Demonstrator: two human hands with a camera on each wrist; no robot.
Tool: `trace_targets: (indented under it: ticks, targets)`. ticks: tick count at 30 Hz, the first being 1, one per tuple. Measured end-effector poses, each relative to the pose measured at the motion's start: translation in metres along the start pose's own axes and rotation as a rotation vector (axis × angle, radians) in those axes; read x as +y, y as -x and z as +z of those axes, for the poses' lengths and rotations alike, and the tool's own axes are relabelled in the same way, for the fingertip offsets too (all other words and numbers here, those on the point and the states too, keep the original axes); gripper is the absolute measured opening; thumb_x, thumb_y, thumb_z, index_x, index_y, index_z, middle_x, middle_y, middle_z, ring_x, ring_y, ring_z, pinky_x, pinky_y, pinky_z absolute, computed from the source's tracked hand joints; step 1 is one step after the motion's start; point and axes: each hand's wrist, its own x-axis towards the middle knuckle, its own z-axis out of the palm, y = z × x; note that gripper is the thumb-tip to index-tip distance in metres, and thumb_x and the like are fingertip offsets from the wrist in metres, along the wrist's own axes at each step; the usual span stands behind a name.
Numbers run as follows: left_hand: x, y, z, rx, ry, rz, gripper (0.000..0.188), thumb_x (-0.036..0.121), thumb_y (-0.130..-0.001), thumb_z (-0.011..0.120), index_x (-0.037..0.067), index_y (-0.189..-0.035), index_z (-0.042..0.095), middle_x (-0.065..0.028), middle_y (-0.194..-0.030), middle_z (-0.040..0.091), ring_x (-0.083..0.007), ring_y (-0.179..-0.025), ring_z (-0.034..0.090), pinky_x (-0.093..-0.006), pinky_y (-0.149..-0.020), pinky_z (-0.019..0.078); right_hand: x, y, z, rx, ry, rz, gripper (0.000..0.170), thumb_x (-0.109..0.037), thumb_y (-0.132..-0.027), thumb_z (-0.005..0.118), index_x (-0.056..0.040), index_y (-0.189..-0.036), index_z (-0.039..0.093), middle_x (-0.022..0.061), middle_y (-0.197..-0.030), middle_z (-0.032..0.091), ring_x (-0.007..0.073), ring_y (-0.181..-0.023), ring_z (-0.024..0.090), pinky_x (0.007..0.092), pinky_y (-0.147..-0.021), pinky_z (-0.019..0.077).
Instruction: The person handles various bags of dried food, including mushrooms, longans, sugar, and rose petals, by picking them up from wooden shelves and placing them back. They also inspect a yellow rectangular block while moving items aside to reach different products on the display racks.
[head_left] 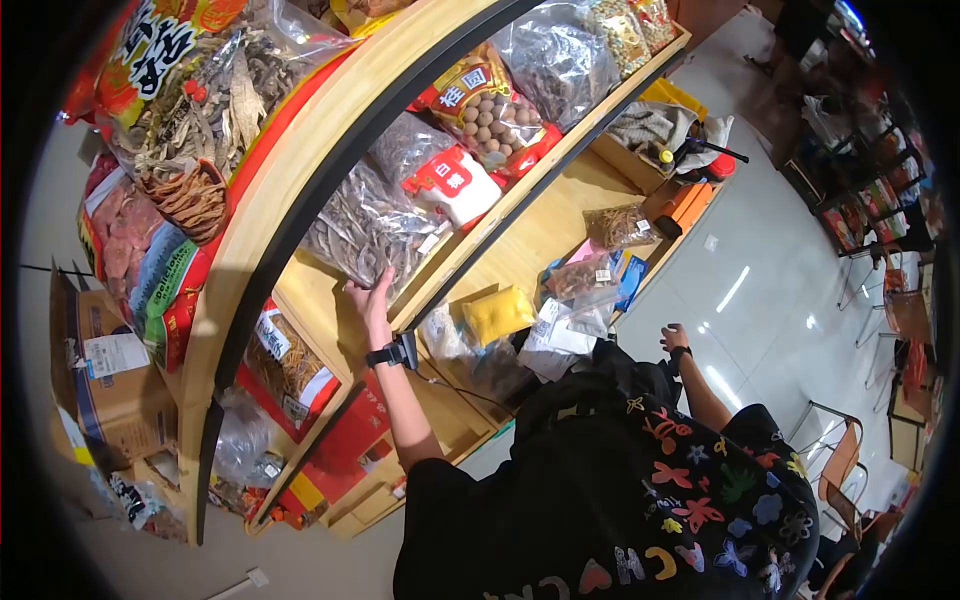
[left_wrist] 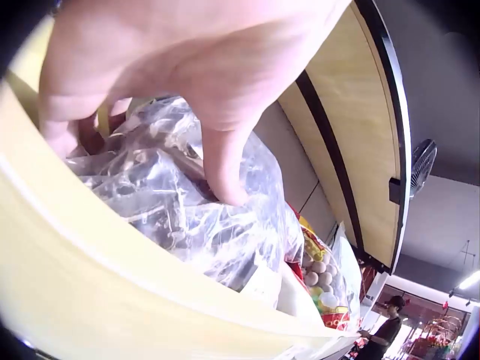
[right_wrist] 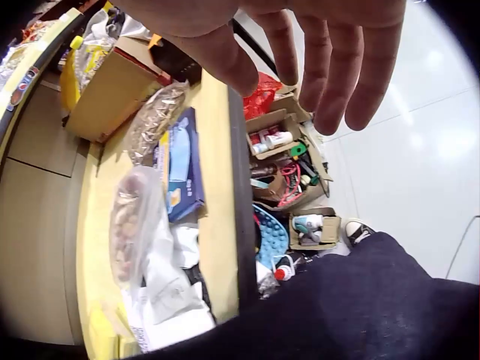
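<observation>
My left hand (head_left: 372, 305) is at the near end of a clear plastic bag (head_left: 365, 220) of dark, shrivelled dried goods in a shelf bin. Seen from the left wrist, the thumb presses into the crinkled bag (left_wrist: 176, 206) while the other fingers curl over its far side, partly hidden behind the wooden edge. A red and white packet (head_left: 458, 187) and a bag of round brown longans (head_left: 497, 125) lie beyond it in the same row. My right hand (head_left: 676, 339) hangs out past the lower counter, its fingers (right_wrist: 343, 79) loosely bent and holding nothing.
On the lower wooden counter lie a yellow packet (head_left: 498, 315), white papers (head_left: 556, 335) and a bag of brown pieces (head_left: 617, 226). A curved shelf rim (head_left: 262, 200) rises at the left. Cardboard boxes (right_wrist: 315, 229) with bottles stand on the floor beside the counter.
</observation>
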Motion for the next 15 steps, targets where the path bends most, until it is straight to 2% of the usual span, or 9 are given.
trace_targets:
  ticks: [2,4,6,7,8,10,11,14,15]
  targets:
    - [-0.004,-0.004,-0.005,0.006,-0.131,-0.006,0.079,0.016,-0.07,0.082,-0.011,-0.126,0.035,-0.0181,-0.12,0.052,-0.023,-0.107,0.053,-0.032,-0.094,0.0414,-0.026,0.014,0.003,-0.077,-0.054,-0.129,0.043,-0.022,-0.082,0.062,-0.0037,-0.119,0.051,0.0152,-0.095,0.065,0.0216,-0.076,0.067,0.0325,-0.059,0.0518]
    - [0.016,0.008,0.0,0.015,-0.092,-0.027,0.081,0.018,-0.068,0.084,-0.012,-0.125,0.035,-0.0175,-0.12,0.052,-0.0233,-0.105,0.054,-0.0316,-0.093,0.0421,-0.057,0.033,0.01,-0.075,-0.06,-0.188,0.04,-0.022,-0.083,0.061,-0.0041,-0.117,0.053,0.0134,-0.096,0.065,0.0197,-0.077,0.067,0.031,-0.06,0.0509]
    - [0.025,0.012,-0.001,-0.007,-0.069,-0.043,0.075,0.016,-0.068,0.084,-0.012,-0.122,0.04,-0.0175,-0.119,0.054,-0.0226,-0.105,0.054,-0.0317,-0.093,0.0419,-0.089,0.048,0.018,-0.159,0.007,-0.379,0.035,-0.023,-0.084,0.06,-0.0039,-0.114,0.056,0.0114,-0.098,0.065,0.0184,-0.078,0.067,0.0291,-0.061,0.0501]
    - [0.03,0.015,-0.001,-0.045,-0.024,-0.103,0.064,0.012,-0.07,0.081,-0.007,-0.12,0.045,-0.0132,-0.114,0.058,-0.0178,-0.104,0.053,-0.0285,-0.093,0.0398,-0.103,0.057,0.023,-0.204,-0.004,-0.467,0.034,-0.023,-0.085,0.06,-0.0038,-0.112,0.057,0.0102,-0.096,0.065,0.0174,-0.078,0.066,0.0285,-0.062,0.0498]
    - [0.03,0.015,-0.001,-0.046,-0.017,-0.095,0.064,0.012,-0.07,0.081,-0.007,-0.12,0.045,-0.0132,-0.114,0.058,-0.0178,-0.104,0.053,-0.0285,-0.093,0.0398,-0.119,0.065,0.028,-0.249,-0.013,-0.557,0.032,-0.023,-0.086,0.06,-0.0036,-0.111,0.058,0.0089,-0.095,0.065,0.0165,-0.078,0.066,0.0278,-0.063,0.0494]
    - [0.021,0.011,-0.001,-0.177,0.194,0.003,0.061,0.008,-0.072,0.079,-0.003,-0.123,0.049,-0.0097,-0.117,0.059,-0.0165,-0.105,0.053,-0.0276,-0.092,0.0404,-0.145,0.075,0.045,-0.304,0.0,-0.721,0.029,-0.022,-0.087,0.059,-0.0037,-0.11,0.057,0.0053,-0.089,0.062,0.014,-0.078,0.063,0.027,-0.065,0.0479]
    - [0.019,0.009,-0.003,-0.185,0.191,0.013,0.06,0.004,-0.073,0.077,0.001,-0.127,0.05,-0.0068,-0.121,0.058,-0.0161,-0.106,0.053,-0.0274,-0.091,0.0416,-0.159,0.084,0.052,-0.339,0.009,-0.742,0.028,-0.022,-0.088,0.058,-0.0036,-0.109,0.057,0.005,-0.09,0.062,0.0141,-0.079,0.062,0.0267,-0.066,0.0477]
    - [0.029,0.014,-0.004,-0.159,0.203,-0.051,0.06,0.002,-0.073,0.076,0.0,-0.126,0.049,-0.0074,-0.12,0.058,-0.0164,-0.106,0.054,-0.0275,-0.091,0.0426,-0.206,0.131,0.066,-0.466,-0.092,-0.797,0.024,-0.012,-0.087,0.059,0.0001,-0.108,0.059,0.0088,-0.089,0.061,0.0151,-0.078,0.062,0.0277,-0.071,0.0497]
    - [0.027,0.014,-0.003,-0.128,0.219,-0.007,0.059,0.0,-0.073,0.075,-0.001,-0.126,0.049,-0.0073,-0.12,0.058,-0.0162,-0.106,0.055,-0.0282,-0.092,0.0429,-0.214,0.138,0.074,-0.481,-0.116,-0.854,0.023,-0.01,-0.088,0.059,0.0009,-0.107,0.058,0.0076,-0.088,0.06,0.014,-0.079,0.061,0.0271,-0.073,0.0498]
